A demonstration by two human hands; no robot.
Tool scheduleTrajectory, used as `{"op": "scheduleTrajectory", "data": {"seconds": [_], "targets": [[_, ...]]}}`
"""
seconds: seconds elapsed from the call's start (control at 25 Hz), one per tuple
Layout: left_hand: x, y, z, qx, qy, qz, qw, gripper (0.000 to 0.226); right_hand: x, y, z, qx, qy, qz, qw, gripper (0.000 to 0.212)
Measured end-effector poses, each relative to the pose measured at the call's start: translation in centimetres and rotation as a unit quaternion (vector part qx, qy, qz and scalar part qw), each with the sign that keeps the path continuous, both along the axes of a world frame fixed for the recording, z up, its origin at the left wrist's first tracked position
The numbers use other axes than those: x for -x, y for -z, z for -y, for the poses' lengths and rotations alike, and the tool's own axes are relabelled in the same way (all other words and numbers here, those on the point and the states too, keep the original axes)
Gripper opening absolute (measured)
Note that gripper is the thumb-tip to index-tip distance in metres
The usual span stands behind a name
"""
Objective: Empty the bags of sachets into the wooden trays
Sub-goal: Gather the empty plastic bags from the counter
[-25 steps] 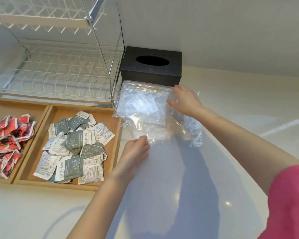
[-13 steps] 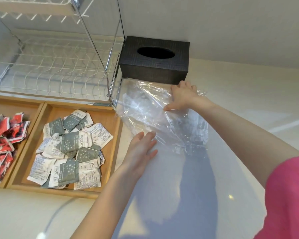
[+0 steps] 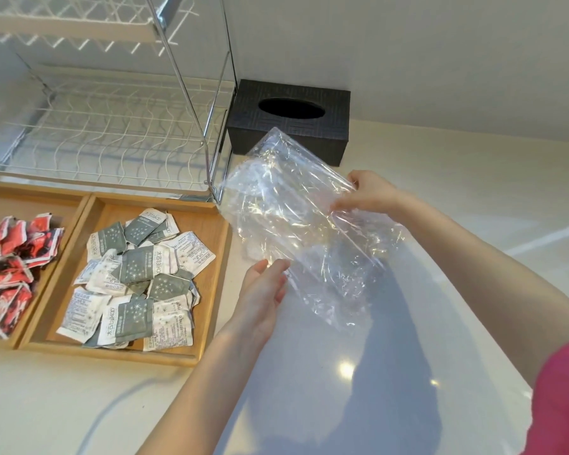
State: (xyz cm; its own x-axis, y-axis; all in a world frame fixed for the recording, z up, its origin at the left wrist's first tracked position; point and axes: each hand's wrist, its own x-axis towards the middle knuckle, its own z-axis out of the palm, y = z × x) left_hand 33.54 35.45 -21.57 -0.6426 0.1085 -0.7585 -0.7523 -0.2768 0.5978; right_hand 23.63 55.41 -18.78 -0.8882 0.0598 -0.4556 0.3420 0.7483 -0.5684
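Bag (image 3: 296,221) of clear, crinkled film is held above the glossy white counter (image 3: 473,198), slanting from a corner at 12 o'clock in front of the box (image 3: 289,121) down toward 5 o'clock; it looks limp, and whether anything is left inside I cannot tell. The right hand (image 3: 370,193) pinches its upper edge at 2 o'clock, fingers closed on the film. The left hand (image 3: 265,292) is spread flat, fingers loosely extended, touching the bag's lower edge at 7 o'clock without gripping.

At 9 o'clock from the bag sits a shallow rectangular wooden tray (image 3: 216,290) heaped with flat square paper sachets (image 3: 138,277), grey-green and white with star print. Touching its left wall is a second tray (image 3: 63,205) holding red-and-black sachets (image 3: 10,257). Behind both, at 11 o'clock, stands a white wire rack (image 3: 105,126) with chrome posts. The box is black, textured, rectangular, with an oval slot on top.
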Motion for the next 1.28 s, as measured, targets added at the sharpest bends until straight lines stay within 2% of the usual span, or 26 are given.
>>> {"op": "scheduleTrajectory", "data": {"seconds": [0.12,0.2,0.24,0.36,0.4,0.48,0.64,0.76,0.88,1.0,1.16,1.2,1.28], "targets": [[-0.7,-0.1,-0.1,-0.002,0.028,-0.004,1.0,0.079,-2.9,-2.8,-0.8,0.147,0.028,0.008,0.989,0.019],[-1.2,-0.8,0.0,-0.003,0.025,-0.014,1.0,0.073,-4.7,-4.0,-1.0,0.202,0.054,0.001,0.978,0.024],[-1.5,-1.2,0.1,-0.001,0.027,-0.02,0.999,0.067,-5.6,-4.4,-1.1,0.23,0.076,-0.002,0.97,0.023],[-2.7,-2.6,0.7,-0.01,0.036,-0.039,0.999,0.02,-8.1,-4.8,-0.9,0.299,0.111,-0.011,0.948,0.022],[-3.1,-3.0,1.0,-0.01,0.048,-0.049,0.998,0.013,-9.0,-4.7,-0.8,0.311,0.118,-0.013,0.943,0.02],[-4.1,-3.6,1.8,-0.009,0.069,-0.079,0.994,0.012,-10.8,-4.6,-0.4,0.311,0.136,-0.021,0.94,0.018],[-6.0,-5.0,4.0,-0.024,0.108,-0.128,0.986,0.033,-15.0,-4.2,1.7,0.28,0.178,-0.059,0.941,0.032],[-7.8,-5.6,5.8,-0.018,0.108,-0.154,0.982,0.024,-17.8,-3.9,4.3,0.251,0.183,-0.098,0.946,0.034],[-9.3,-4.9,8.5,0.014,0.074,-0.174,0.982,0.044,-20.3,-3.6,7.8,0.238,0.177,-0.107,0.949,0.032],[-10.8,-4.6,12.1,0.061,0.037,-0.183,0.98,0.037,-22.4,-3.3,11.3,0.258,0.172,-0.093,0.946,0.025],[-13.8,-4.9,17.7,0.068,0.026,-0.192,0.979,0.03,-25.1,-3.0,16.2,0.346,0.186,-0.077,0.916,0.006],[-14.6,-5.0,19.2,0.075,0.025,-0.195,0.978,0.031,-25.7,-2.8,17.4,0.356,0.187,-0.072,0.913,0.008],[-16.2,-5.1,22.3,0.09,0.016,-0.199,0.976,0.026,-26.9,-2.2,20.2,0.352,0.174,-0.064,0.917,0.026]]}}
